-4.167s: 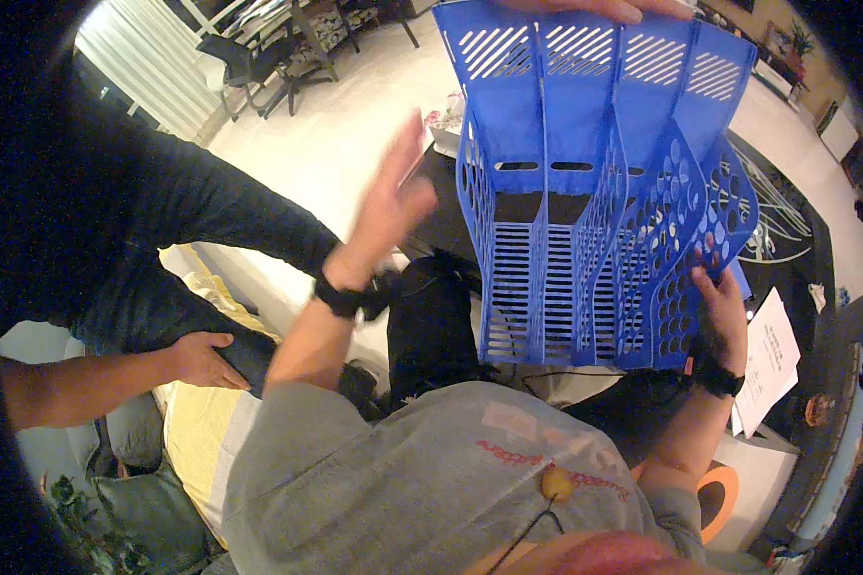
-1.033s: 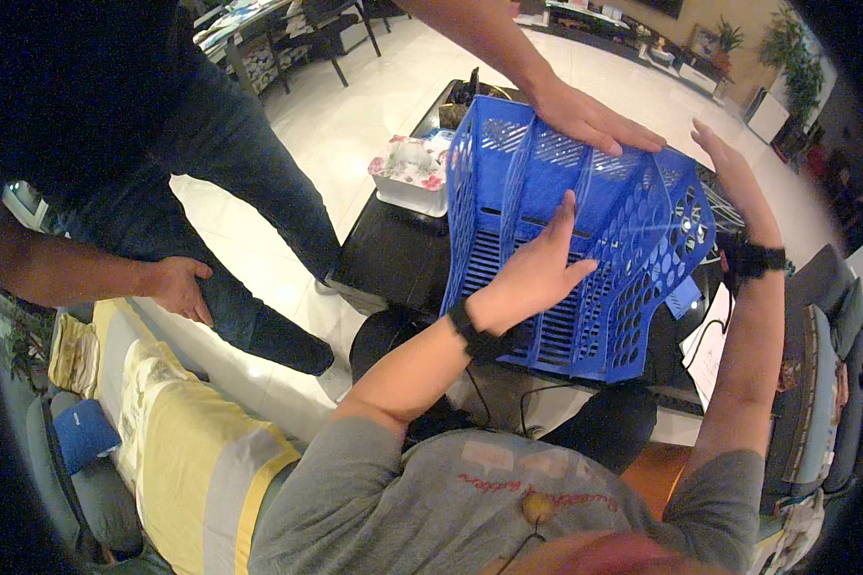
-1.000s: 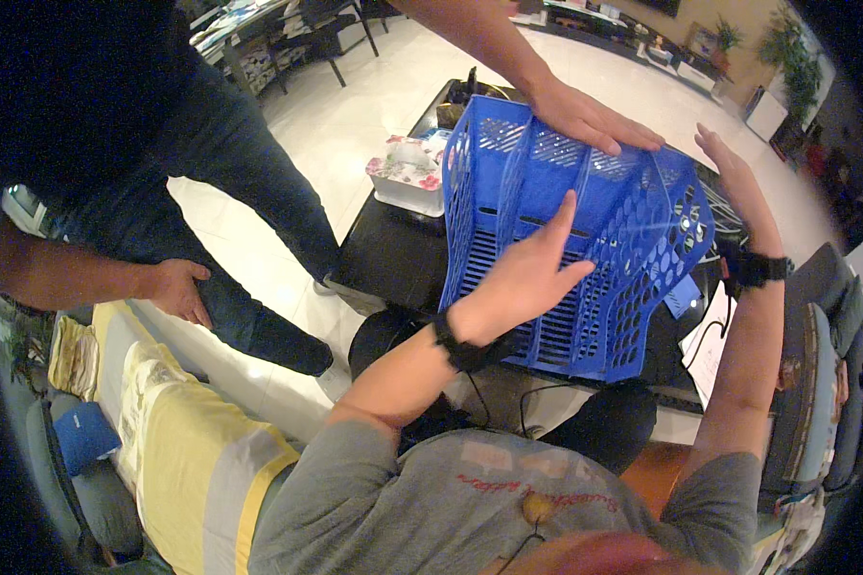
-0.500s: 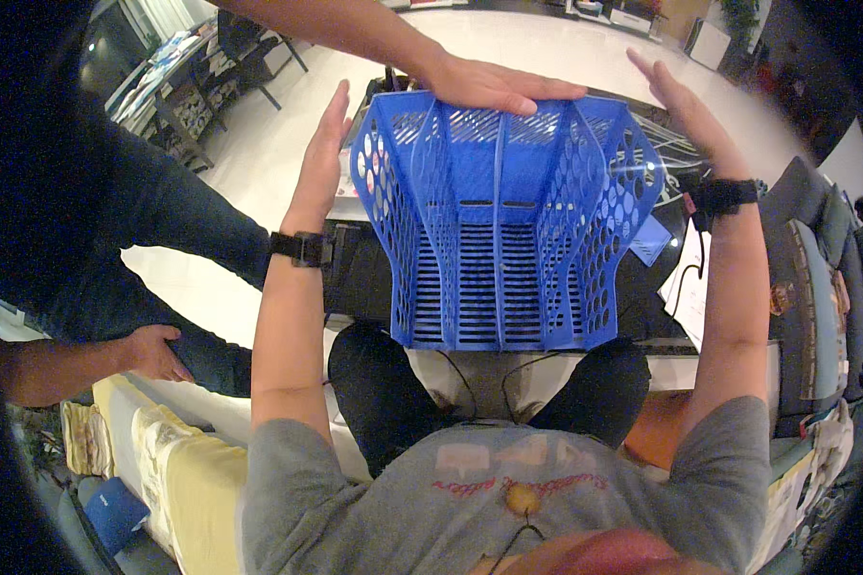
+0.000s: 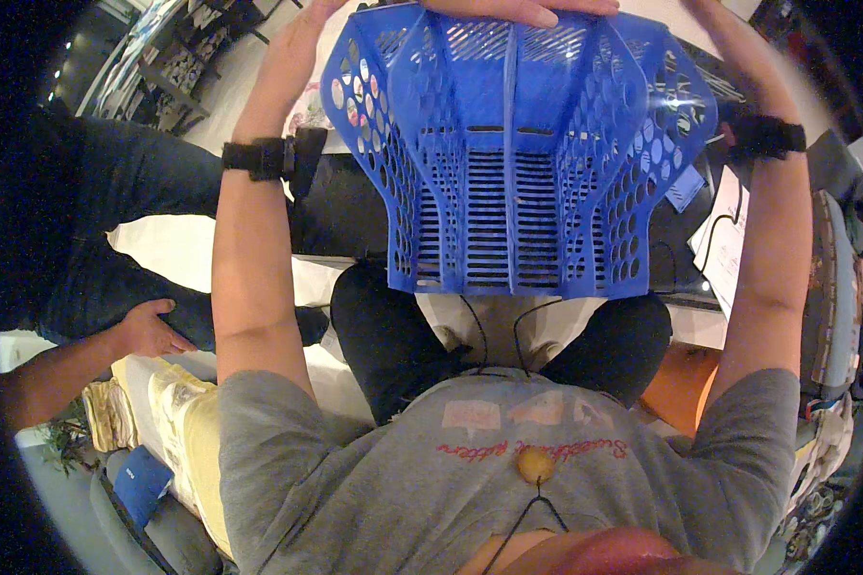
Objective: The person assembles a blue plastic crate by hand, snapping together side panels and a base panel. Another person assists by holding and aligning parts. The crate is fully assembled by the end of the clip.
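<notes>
A blue plastic file rack [image 5: 513,144] with perforated walls and several upright dividers stands on the dark table in front of me. My left hand [image 5: 302,34] is raised beside its far left side, apart from it. On the other side, my right hand [image 5: 729,29] is held up near the rack's far right corner. Both hands look flat and empty, though their fingertips are cut off by the upper edge. Another person's hand [image 5: 508,8] rests on the far top rim of the rack.
That person's other hand [image 5: 153,331] hangs at the left by their dark trousers. White papers [image 5: 724,240] and a black cable lie right of the rack on the dark table [image 5: 340,206]. An orange object [image 5: 679,388] sits beside my right knee. A sofa [image 5: 834,297] stands at the right.
The view has shifted, so the rack and both my hands sit higher and larger in the picture. My hands stay raised on either side, and the other person's hand stays on the rim.
</notes>
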Action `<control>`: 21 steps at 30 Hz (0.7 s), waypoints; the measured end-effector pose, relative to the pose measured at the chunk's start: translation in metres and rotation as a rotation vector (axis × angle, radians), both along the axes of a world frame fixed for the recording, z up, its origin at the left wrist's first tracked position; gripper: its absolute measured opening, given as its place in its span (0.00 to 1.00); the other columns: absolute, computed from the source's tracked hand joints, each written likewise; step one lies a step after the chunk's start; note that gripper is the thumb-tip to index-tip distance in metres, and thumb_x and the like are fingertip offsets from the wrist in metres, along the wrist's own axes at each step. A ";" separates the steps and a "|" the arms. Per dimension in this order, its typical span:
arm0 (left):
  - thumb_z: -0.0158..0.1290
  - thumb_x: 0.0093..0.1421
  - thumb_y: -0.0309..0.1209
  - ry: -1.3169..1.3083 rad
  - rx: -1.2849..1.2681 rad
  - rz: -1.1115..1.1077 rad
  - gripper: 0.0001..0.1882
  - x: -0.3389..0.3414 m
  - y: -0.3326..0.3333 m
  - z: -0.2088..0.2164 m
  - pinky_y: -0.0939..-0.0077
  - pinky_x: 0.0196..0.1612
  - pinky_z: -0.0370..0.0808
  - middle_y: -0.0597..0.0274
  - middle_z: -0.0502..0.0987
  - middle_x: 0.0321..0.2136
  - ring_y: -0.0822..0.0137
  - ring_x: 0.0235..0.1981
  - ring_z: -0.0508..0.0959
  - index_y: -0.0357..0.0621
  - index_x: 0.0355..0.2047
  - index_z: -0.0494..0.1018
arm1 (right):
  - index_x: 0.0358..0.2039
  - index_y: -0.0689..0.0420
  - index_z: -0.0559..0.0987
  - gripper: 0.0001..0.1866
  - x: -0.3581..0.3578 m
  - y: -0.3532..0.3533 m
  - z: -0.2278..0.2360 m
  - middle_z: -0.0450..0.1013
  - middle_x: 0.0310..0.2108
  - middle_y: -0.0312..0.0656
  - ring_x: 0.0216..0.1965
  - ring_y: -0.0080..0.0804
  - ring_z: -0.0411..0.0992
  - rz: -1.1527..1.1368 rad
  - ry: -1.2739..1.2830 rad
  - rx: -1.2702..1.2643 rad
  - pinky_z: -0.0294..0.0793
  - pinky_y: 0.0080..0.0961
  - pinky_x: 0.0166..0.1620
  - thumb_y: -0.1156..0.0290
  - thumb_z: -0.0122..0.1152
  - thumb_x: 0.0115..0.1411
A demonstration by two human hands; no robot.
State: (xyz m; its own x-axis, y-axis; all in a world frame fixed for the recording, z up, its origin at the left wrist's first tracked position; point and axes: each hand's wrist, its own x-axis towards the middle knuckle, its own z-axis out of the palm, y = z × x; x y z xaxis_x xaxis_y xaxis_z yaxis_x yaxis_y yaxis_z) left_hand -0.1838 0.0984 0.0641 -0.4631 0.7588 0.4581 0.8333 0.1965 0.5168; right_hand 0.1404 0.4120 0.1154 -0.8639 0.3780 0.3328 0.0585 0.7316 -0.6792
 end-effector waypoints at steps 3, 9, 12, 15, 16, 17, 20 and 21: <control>0.26 0.72 0.54 -0.127 0.100 -0.037 0.34 -0.005 0.008 -0.006 0.73 0.60 0.66 0.54 0.77 0.53 0.63 0.53 0.76 0.48 0.59 0.72 | 0.61 0.65 0.68 0.33 -0.002 0.000 -0.017 0.69 0.57 0.46 0.58 0.33 0.66 0.039 0.043 -0.067 0.60 0.27 0.64 0.47 0.37 0.72; 0.26 0.72 0.54 -0.006 -0.013 -0.022 0.34 0.003 0.020 -0.012 0.72 0.61 0.64 0.54 0.78 0.52 0.62 0.53 0.76 0.46 0.57 0.73 | 0.58 0.67 0.72 0.33 -0.013 -0.012 -0.018 0.71 0.56 0.49 0.56 0.33 0.69 0.103 -0.197 -0.667 0.64 0.26 0.61 0.47 0.39 0.72; 0.33 0.72 0.44 0.093 -0.086 0.016 0.25 0.009 0.018 0.002 0.66 0.60 0.67 0.48 0.72 0.55 0.57 0.58 0.71 0.44 0.61 0.67 | 0.58 0.67 0.72 0.35 -0.018 -0.018 -0.005 0.74 0.53 0.48 0.52 0.32 0.72 0.116 -0.129 -0.347 0.71 0.24 0.56 0.44 0.39 0.71; 0.28 0.72 0.53 -0.456 0.068 0.067 0.34 0.010 0.021 0.008 0.72 0.60 0.66 0.52 0.78 0.50 0.61 0.53 0.77 0.40 0.57 0.72 | 0.52 0.67 0.76 0.30 -0.011 -0.021 -0.010 0.78 0.44 0.45 0.43 0.30 0.77 -0.158 0.150 -0.587 0.78 0.22 0.46 0.49 0.47 0.70; 0.30 0.72 0.50 -0.184 0.026 0.026 0.31 0.011 0.022 0.002 0.71 0.60 0.66 0.51 0.79 0.49 0.59 0.53 0.77 0.41 0.57 0.72 | 0.54 0.65 0.75 0.30 -0.012 -0.018 -0.013 0.76 0.47 0.45 0.46 0.30 0.75 -0.096 0.037 -0.519 0.75 0.23 0.50 0.48 0.46 0.70; 0.32 0.73 0.47 -0.045 0.003 -0.099 0.28 0.012 0.026 -0.003 0.71 0.60 0.66 0.51 0.80 0.48 0.58 0.53 0.77 0.43 0.57 0.72 | 0.56 0.63 0.74 0.31 -0.012 -0.015 -0.018 0.75 0.49 0.44 0.49 0.29 0.74 -0.035 -0.072 -0.440 0.71 0.23 0.53 0.46 0.45 0.70; 0.34 0.72 0.48 -0.111 0.085 -0.101 0.28 0.011 0.028 -0.014 0.73 0.62 0.64 0.55 0.77 0.53 0.61 0.58 0.73 0.42 0.57 0.73 | 0.58 0.60 0.73 0.33 -0.026 0.005 -0.024 0.73 0.54 0.43 0.54 0.29 0.70 -0.035 -0.273 -0.171 0.65 0.24 0.60 0.43 0.44 0.69; 0.34 0.72 0.50 -0.113 0.058 -0.123 0.30 0.009 0.027 -0.014 0.73 0.65 0.60 0.54 0.72 0.59 0.62 0.62 0.69 0.40 0.58 0.71 | 0.58 0.60 0.74 0.33 -0.031 0.012 -0.025 0.74 0.53 0.43 0.53 0.30 0.71 -0.052 -0.323 -0.222 0.66 0.24 0.60 0.43 0.43 0.69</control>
State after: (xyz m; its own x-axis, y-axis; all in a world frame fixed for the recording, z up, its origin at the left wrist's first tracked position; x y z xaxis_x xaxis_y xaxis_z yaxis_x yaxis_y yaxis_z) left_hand -0.1743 0.1255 0.0496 -0.4189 0.7867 0.4535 0.7855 0.0634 0.6157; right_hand 0.1089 0.4238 0.0902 -0.8884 0.4566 -0.0477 0.3283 0.5592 -0.7613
